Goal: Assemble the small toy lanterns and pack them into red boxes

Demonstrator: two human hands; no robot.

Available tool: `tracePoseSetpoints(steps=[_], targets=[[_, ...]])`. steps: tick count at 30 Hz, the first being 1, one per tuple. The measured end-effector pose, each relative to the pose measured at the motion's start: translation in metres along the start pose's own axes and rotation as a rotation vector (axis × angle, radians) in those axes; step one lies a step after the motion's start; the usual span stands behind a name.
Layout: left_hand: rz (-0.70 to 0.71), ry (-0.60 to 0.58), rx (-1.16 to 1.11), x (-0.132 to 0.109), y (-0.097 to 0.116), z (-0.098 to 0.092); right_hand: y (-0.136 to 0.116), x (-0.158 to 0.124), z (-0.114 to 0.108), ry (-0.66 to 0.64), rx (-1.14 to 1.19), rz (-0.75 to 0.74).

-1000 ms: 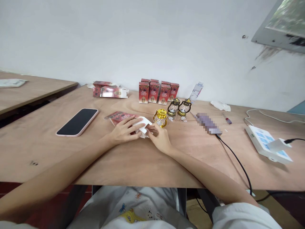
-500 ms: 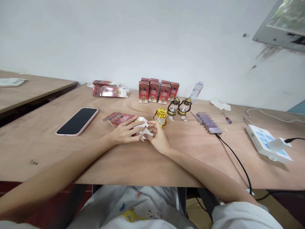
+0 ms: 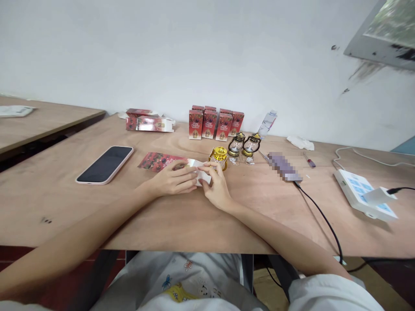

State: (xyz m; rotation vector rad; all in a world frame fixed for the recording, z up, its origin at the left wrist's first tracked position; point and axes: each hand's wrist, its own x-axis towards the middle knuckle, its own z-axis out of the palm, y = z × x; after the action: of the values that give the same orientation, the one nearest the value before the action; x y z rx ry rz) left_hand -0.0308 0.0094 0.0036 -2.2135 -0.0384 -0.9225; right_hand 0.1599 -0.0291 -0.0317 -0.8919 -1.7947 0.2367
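Observation:
A red printed cardboard box point(image 3: 162, 161) lies on the table in front of me, its white flaps at the right end. My left hand point(image 3: 173, 179) is wrapped over the box near that end, holding it. At the flaps, my right hand point(image 3: 215, 185) pinches the white card between thumb and fingers. Just beyond my right hand stands a small gold lantern point(image 3: 219, 156). Two bronze-coloured lanterns point(image 3: 236, 144) with clear globes stand side by side farther back to the right.
Several upright red boxes point(image 3: 195, 125) stand by the wall, with opened boxes point(image 3: 149, 124) lying to their left. A phone point(image 3: 105, 165) lies at left. On the right are a pixelated device point(image 3: 285, 167) on a cable, a screwdriver point(image 3: 311, 163), a tilted bottle point(image 3: 268, 122) and a power strip point(image 3: 366, 194).
The white flaps stuck out apart before; now they are pressed together at the box end. The box has flattened slightly, and the fingers of my right hand have moved onto the flaps.

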Motion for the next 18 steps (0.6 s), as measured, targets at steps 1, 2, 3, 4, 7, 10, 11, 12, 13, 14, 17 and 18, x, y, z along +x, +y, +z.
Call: tracePoseSetpoints(steps=[1, 2, 3, 4, 7, 10, 11, 12, 13, 14, 17, 18], targets=[[-0.010, 0.000, -0.005, 0.000, 0.000, -0.001, 0.000, 0.000, 0.000, 0.012, -0.014, -0.025], [-0.032, -0.003, -0.012, -0.001, -0.001, -0.002, 0.000, 0.000, -0.001, 0.020, -0.023, -0.055], [-0.069, -0.009, -0.022, -0.002, -0.002, -0.002, 0.001, -0.001, -0.001, 0.018, -0.030, -0.092], [-0.122, -0.019, -0.034, -0.003, -0.002, -0.003, 0.001, -0.001, -0.002, 0.006, -0.039, -0.135], [-0.292, -0.075, -0.090, -0.006, -0.004, -0.002, 0.002, -0.003, -0.004, -0.044, -0.085, -0.262], [-0.330, -0.129, -0.145, -0.009, -0.005, -0.001, 0.000, -0.003, -0.006, -0.001, -0.128, -0.304], [-0.324, -0.127, -0.154, -0.010, -0.005, 0.000, -0.001, -0.003, -0.006, 0.029, -0.130, -0.298], [-0.320, -0.115, -0.157, -0.011, -0.005, 0.000, -0.003, -0.003, -0.006, 0.059, -0.124, -0.290], [-0.316, -0.100, -0.157, -0.011, -0.006, 0.001, -0.004, -0.003, -0.006, 0.086, -0.111, -0.279], [-0.312, -0.089, -0.154, -0.012, -0.006, 0.001, -0.004, -0.003, -0.006, 0.107, -0.091, -0.262], [-0.292, -0.070, -0.140, -0.017, -0.006, 0.003, -0.006, -0.002, -0.006, 0.127, -0.024, -0.178], [-0.278, -0.062, -0.137, -0.018, -0.005, 0.004, -0.007, -0.002, -0.006, 0.115, -0.008, -0.152]])
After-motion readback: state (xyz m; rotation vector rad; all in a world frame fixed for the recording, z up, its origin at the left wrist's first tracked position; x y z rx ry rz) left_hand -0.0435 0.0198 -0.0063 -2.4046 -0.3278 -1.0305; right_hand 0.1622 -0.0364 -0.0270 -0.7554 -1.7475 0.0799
